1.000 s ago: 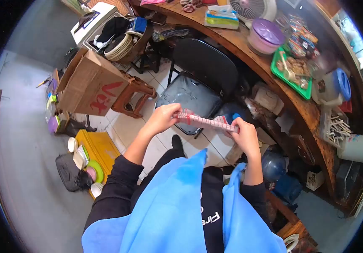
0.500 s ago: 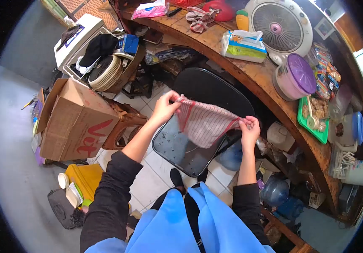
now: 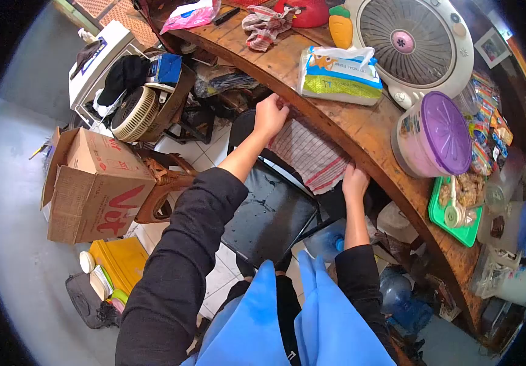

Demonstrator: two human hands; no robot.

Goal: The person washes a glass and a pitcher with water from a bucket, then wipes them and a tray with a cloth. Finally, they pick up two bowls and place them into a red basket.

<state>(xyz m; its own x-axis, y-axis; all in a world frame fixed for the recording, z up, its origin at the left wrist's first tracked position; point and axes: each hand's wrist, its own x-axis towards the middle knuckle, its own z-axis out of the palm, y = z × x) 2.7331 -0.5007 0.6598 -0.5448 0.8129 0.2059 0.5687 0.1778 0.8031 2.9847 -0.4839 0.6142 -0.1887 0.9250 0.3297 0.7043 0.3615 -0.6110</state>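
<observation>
A checked red-and-white cloth [image 3: 312,155] is stretched between my two hands, close beside the edge of the wooden table. My left hand [image 3: 272,116] pinches its upper left corner. At the lower right corner, the fingers of my right hand [image 3: 356,182] are closed on the cloth. The cloth overlaps the backrest of a black folding chair, whose seat [image 3: 269,213] lies nearer to me with wet-looking spots on it.
On the curved wooden table [image 3: 257,58] are a tissue pack [image 3: 340,76], a fan [image 3: 406,43], a purple-lidded tub [image 3: 437,137], a green tray [image 3: 458,226] and another checked cloth [image 3: 266,27]. A cardboard box [image 3: 101,189] stands left; a water jug [image 3: 327,241] sits beside the chair.
Both hands have moved the cloth forward, from above the chair seat to the backrest beside the table edge. The view has shifted closer to the table.
</observation>
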